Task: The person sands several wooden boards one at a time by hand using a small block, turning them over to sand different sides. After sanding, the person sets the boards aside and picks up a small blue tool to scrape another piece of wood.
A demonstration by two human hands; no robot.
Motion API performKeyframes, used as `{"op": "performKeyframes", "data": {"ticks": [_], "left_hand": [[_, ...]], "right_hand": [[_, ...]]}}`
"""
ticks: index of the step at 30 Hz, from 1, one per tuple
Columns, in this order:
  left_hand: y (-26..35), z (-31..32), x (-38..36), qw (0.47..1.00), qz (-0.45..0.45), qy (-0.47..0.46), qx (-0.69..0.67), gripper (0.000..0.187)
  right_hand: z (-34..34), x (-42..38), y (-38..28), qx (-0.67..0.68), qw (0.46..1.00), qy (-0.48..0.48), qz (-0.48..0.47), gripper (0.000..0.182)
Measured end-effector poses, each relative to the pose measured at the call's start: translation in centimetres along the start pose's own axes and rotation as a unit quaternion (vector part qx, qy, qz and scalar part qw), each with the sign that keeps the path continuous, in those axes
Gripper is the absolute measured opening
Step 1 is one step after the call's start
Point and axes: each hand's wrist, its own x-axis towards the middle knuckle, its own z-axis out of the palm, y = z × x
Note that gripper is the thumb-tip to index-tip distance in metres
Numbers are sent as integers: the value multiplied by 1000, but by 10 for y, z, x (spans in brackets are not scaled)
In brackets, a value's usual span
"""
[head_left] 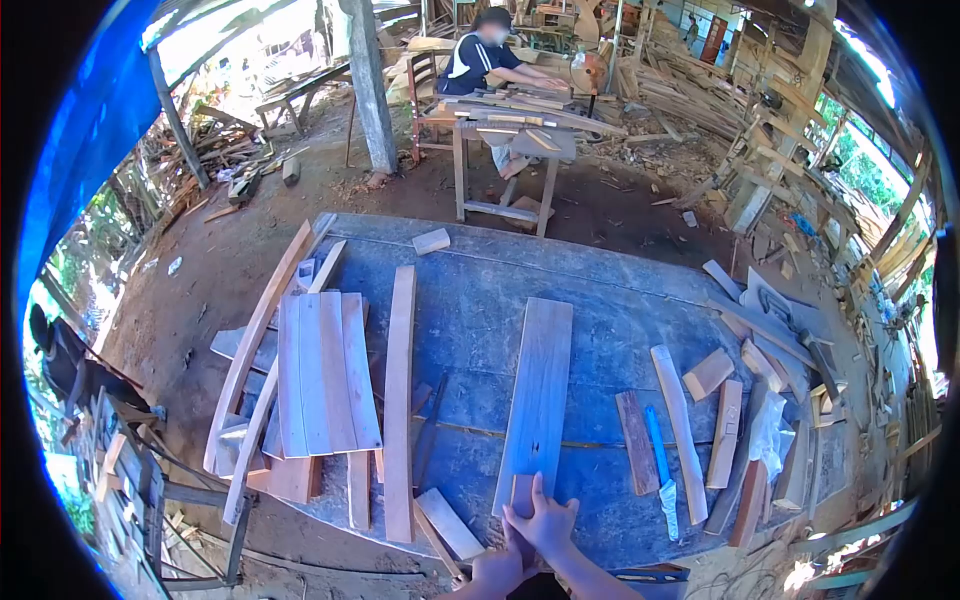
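A long flat plank (541, 380) lies lengthwise on the worktable in front of me. On its near end rests a narrow brown wooden block (522, 490), partly covered by my fingers. My right hand (547, 527) grips the block from the right, index finger pointing forward along it. Close to my body, my left hand (497, 570) is closed around the block's rear part, which is mostly hidden. Left of my hands is a short pale board (450, 522). A long, slightly curved strip (400, 400) lies farther left.
Joined boards (328, 375) rest on more wood at the left. To the right are a blue-handled tool (660, 460), several wood pieces (708, 375) and a plastic bag (769, 430). Beyond the worktable (460, 330), a person (480, 65) sits at another wooden table (515, 125) near a post (370, 90).
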Motion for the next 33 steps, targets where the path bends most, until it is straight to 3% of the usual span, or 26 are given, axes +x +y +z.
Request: {"op": "performKeyframes", "data": {"ticks": [4,8,12,15,18,21,22,25,27,28,30,31,33], "left_hand": [[-2,-24,36,999,-1,23,36,109],[-8,-73,120,1000,6,-15,13,110],[-14,-127,241,993,-15,101,51,107],[-29,-179,349,989,15,130,73,104],[-32,-234,428,994,9,70,82,105],[-10,-262,412,995,-30,63,65,108],[-10,-255,398,992,-42,81,92,107],[-11,-225,309,993,-14,110,48,107],[-17,-172,240,993,12,112,31,106],[-15,-154,200,993,15,101,52,96],[-14,-97,130,990,-3,139,36,98],[-17,-74,100,993,2,115,32,100],[-19,-45,47,997,0,75,28,102]], "right_hand": [[9,39,8,5,999,37,5,78],[23,128,32,14,998,58,2,77],[44,260,60,5,998,-7,56,80],[60,379,87,18,994,-48,98,81],[63,462,107,12,984,-112,140,80],[44,465,102,30,986,-107,126,79],[42,451,96,36,992,-61,109,79],[10,367,68,57,991,-49,114,80],[1,288,46,72,993,-22,88,81],[2,246,35,66,995,-14,71,82],[2,168,12,55,998,-14,39,83],[4,132,3,49,998,-25,25,83],[20,70,-5,32,998,43,-17,81]]}}
